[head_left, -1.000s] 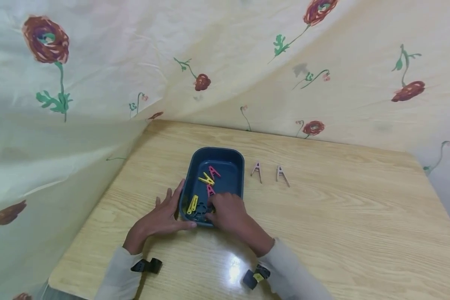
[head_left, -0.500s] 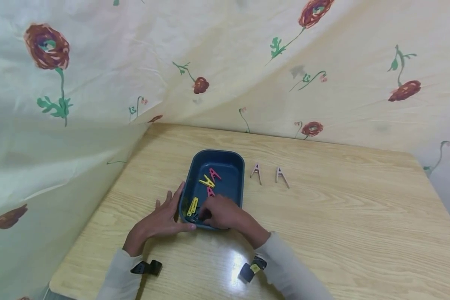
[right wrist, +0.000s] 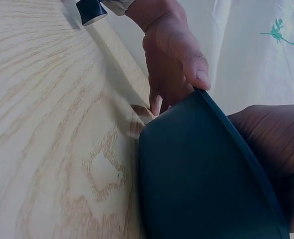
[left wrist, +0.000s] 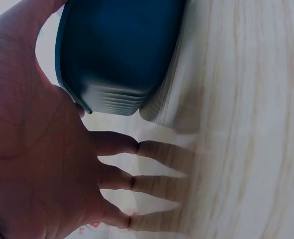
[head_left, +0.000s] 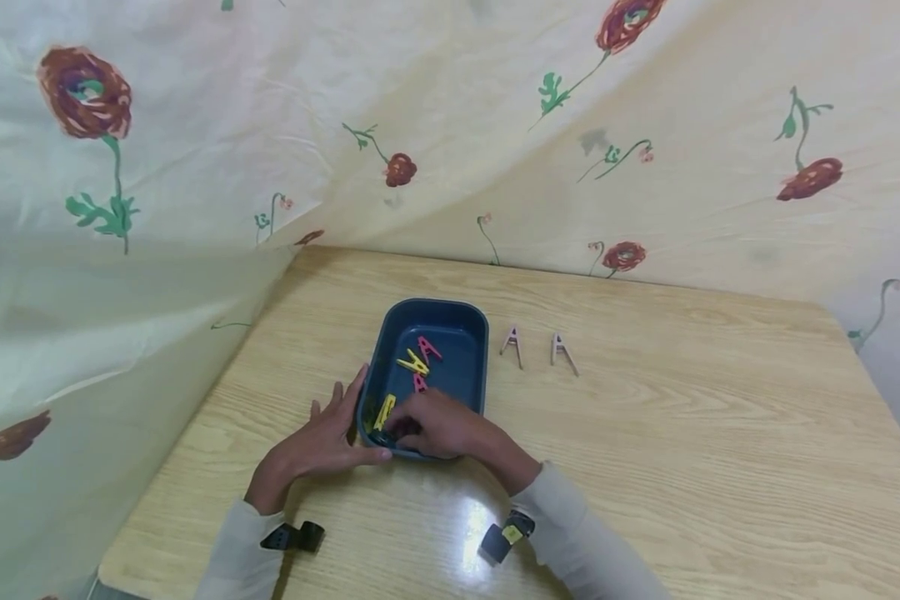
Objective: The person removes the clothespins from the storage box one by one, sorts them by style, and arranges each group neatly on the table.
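On the table (head_left: 690, 417): blue tray (head_left: 437, 301)

Left hand (head_left: 318, 440): fingers spread wide, touching the tray's near-left corner. Right hand (head_left: 437, 425): inside the tray, fingers bent beside a yellow clothespin (head_left: 386, 411); whether it grips anything cannot be told.

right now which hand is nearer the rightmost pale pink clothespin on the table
Right: the right hand is in the blue tray, left of that clothespin; the left hand is farther, against the tray's left side.

In the blue tray (head_left: 459, 354), the right hand (head_left: 438, 425) partly hides a dark object (head_left: 380, 437) too small to identify.
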Demonstrator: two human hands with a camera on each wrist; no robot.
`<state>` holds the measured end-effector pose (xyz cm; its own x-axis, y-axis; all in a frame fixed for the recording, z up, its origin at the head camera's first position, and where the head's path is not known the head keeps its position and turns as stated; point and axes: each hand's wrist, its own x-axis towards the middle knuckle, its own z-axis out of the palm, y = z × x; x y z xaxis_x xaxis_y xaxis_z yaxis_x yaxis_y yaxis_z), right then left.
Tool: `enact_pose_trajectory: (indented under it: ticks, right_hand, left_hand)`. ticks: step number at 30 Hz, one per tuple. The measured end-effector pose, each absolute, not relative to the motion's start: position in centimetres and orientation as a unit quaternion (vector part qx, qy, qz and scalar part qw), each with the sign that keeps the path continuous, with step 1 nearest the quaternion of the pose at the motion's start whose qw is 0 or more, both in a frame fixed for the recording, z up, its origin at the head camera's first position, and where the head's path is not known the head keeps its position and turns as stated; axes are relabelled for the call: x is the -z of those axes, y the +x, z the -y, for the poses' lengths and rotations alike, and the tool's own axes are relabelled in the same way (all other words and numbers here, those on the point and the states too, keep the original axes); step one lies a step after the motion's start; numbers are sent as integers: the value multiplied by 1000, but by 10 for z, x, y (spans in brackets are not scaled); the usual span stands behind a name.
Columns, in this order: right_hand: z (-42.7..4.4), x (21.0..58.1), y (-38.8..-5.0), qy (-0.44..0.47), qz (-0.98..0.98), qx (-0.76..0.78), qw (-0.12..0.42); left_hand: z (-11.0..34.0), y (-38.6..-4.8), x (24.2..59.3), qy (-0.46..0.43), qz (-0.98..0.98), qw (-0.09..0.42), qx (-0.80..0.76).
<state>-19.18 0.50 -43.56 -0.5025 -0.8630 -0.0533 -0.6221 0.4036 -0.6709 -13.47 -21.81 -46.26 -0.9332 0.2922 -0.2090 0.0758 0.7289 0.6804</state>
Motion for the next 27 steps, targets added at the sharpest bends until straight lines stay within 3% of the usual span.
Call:
enact_pose_trajectory:
  ticks: [18, 27]
  right_hand:
    - [-1, 436, -184, -516, -814, 262, 49]
    - [-8, 439, -190, -476, -863, 169, 22]
  left_hand:
    - [218, -133, 463, 104, -920, 149, -349]
    - [218, -133, 464, 99, -921, 154, -343]
